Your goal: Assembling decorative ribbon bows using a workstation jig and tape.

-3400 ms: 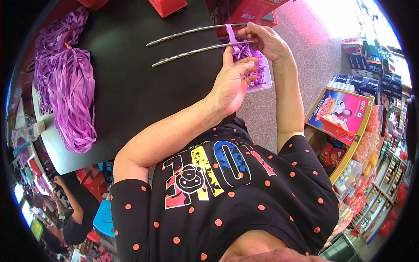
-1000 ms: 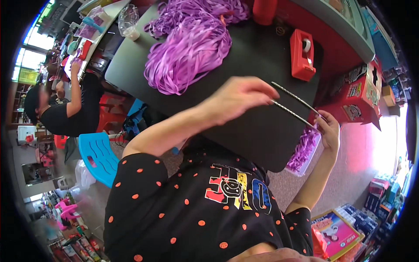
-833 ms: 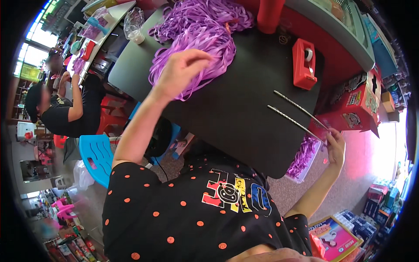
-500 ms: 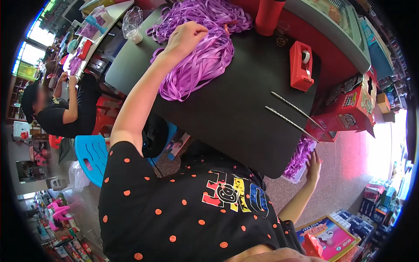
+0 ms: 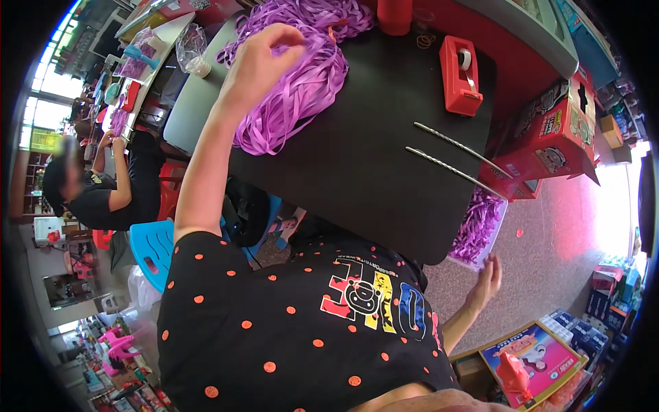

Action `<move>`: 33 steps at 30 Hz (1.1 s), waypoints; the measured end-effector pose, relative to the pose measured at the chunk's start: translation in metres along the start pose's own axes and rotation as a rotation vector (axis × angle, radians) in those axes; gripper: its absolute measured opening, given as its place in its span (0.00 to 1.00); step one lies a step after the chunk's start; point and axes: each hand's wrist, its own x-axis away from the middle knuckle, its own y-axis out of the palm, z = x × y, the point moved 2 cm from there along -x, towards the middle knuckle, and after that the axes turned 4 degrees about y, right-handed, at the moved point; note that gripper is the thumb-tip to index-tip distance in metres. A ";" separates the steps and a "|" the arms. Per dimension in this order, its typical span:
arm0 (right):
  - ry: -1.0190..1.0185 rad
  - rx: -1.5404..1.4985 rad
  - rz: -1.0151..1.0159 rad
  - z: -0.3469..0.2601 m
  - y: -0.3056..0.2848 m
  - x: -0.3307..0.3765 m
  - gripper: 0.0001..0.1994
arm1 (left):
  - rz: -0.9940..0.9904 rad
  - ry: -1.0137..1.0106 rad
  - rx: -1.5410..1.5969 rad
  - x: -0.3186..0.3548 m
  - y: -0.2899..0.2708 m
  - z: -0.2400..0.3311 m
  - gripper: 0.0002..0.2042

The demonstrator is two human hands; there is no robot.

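Observation:
At the far left part of the black table [image 5: 384, 178] lies a big heap of long purple ribbons [image 5: 302, 96]. Over it is my left hand [image 5: 257, 65], thumb and forefinger pinched together; blurred purple ribbon shows at the fingertips. My right hand [image 5: 484, 280] hangs past the table's right edge with its fingers stretched out and nothing seen in them. Just beyond those fingers is a pale tray [image 5: 498, 230] of short purple ribbon pieces [image 5: 473, 226]. Two twisted metal rods [image 5: 456, 172] lie side by side across the table's right edge, over the tray.
A red tape dispenser [image 5: 461, 79], rubber bands [image 5: 425, 41] and a red cylinder [image 5: 395, 15] stand at the table's back. Right of it is a red carton [image 5: 549, 137]. A blue stool [image 5: 154, 250] is at left, where another person [image 5: 89, 185] sits at a further table.
My left hand has shifted left over the ribbon heap. My right hand has drawn down from the tray, which shows more fully. The whole view has shifted a little.

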 end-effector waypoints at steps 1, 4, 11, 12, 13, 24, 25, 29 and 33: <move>-0.156 0.007 0.007 -0.020 0.008 0.003 0.16 | -0.083 0.018 0.089 0.014 0.002 0.043 0.09; -0.362 -0.252 -0.288 -0.087 0.040 0.023 0.18 | -0.327 0.179 0.322 0.055 0.030 0.138 0.07; -0.366 -0.114 -0.648 -0.201 0.128 0.086 0.26 | -0.381 0.550 0.466 0.074 0.125 0.215 0.07; -0.368 -0.111 -0.616 -0.200 0.117 0.076 0.26 | -0.396 0.568 0.489 0.071 0.136 0.223 0.07; -0.367 -0.059 -0.507 -0.197 0.096 0.059 0.21 | -0.386 0.578 0.516 0.068 0.148 0.231 0.07; -0.464 0.378 -0.034 -0.233 0.051 0.027 0.09 | -1.241 0.076 1.240 0.000 0.284 0.235 0.10; -0.459 0.382 -0.012 -0.231 0.050 0.023 0.09 | -1.251 0.095 1.252 -0.007 0.287 0.238 0.10; -0.376 0.336 0.009 -0.219 0.043 -0.002 0.11 | -1.243 0.374 1.030 -0.035 0.293 0.250 0.12; -0.328 0.421 -0.041 -0.196 0.058 -0.034 0.14 | -1.171 0.541 0.780 -0.054 0.319 0.226 0.13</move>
